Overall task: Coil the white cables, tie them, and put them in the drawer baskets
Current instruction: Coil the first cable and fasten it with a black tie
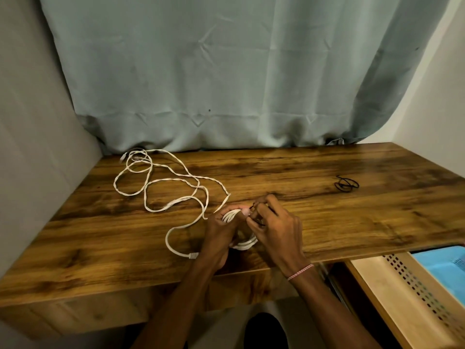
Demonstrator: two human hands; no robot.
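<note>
Coil [245, 244] of white cable was found at near centre, just above the bench [327, 222], and was held in the left grip [219, 233], fingers curled round its far end. Right grip [276, 227] was seen pinching a thin dark tie [253, 205] against the coil's right side. Step was judged as tying; whether the tie was closed could not be told, as it was hidden by fingers.

Progress was judged early to middle: one cable coiled, binding not confirmed, no coil seen in the visible parts of the baskets. Loose white cable [163, 187] was noted sprawled in open loops over the left of the bench, from the far-left corner to a plug end just left of the left wrist; one cable or two could not be told. Spare black tie [346, 183] was noted far right, well apart from the hands. Drawer [364, 293] was found open at near right, with a beige perforated basket [402, 280] and a blue basket [437, 268] to its right.

Coil's long axis was judged to run far to near, leaning slightly right at the near end. A free tail was noted pointing far and slightly right from the far end
</note>
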